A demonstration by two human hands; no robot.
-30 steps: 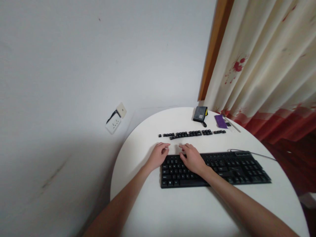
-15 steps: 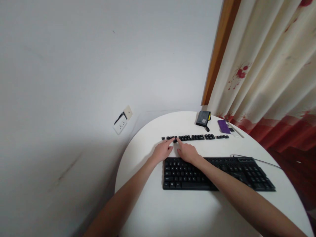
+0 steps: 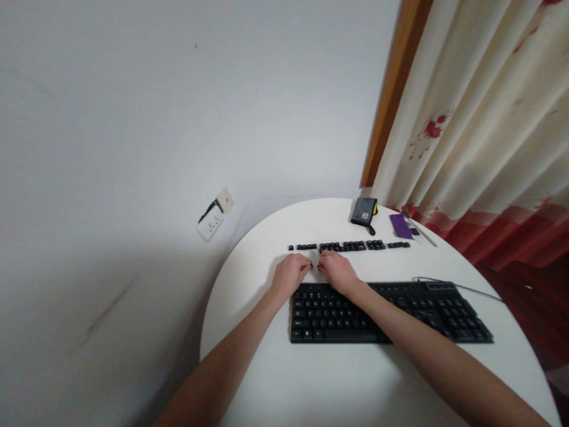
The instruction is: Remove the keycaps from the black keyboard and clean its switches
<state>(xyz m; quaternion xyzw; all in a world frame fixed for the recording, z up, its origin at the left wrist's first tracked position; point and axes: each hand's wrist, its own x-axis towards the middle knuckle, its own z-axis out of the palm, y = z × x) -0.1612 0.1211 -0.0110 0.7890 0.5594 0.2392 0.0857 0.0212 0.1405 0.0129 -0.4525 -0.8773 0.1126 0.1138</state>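
A black keyboard (image 3: 391, 311) lies on the round white table (image 3: 355, 385), its cable running off to the right. Beyond it, several loose black keycaps (image 3: 351, 245) sit in a row. My left hand (image 3: 291, 274) and my right hand (image 3: 338, 271) hover side by side between the keyboard's far edge and the keycap row. Both have their fingers curled into a pinch, and each seems to hold a small dark keycap at the fingertips, though the pieces are tiny.
A grey pouch with a yellow edge (image 3: 363, 210) and a purple card (image 3: 400, 225) with a thin white stick beside it lie at the table's far side. A wall socket (image 3: 212, 214) sits on the left wall. A cream and red curtain (image 3: 480, 130) hangs at right.
Both hands reached from the keyboard's top rows out to the keycap row, touched it, then drew back a little with fingertips pinched.
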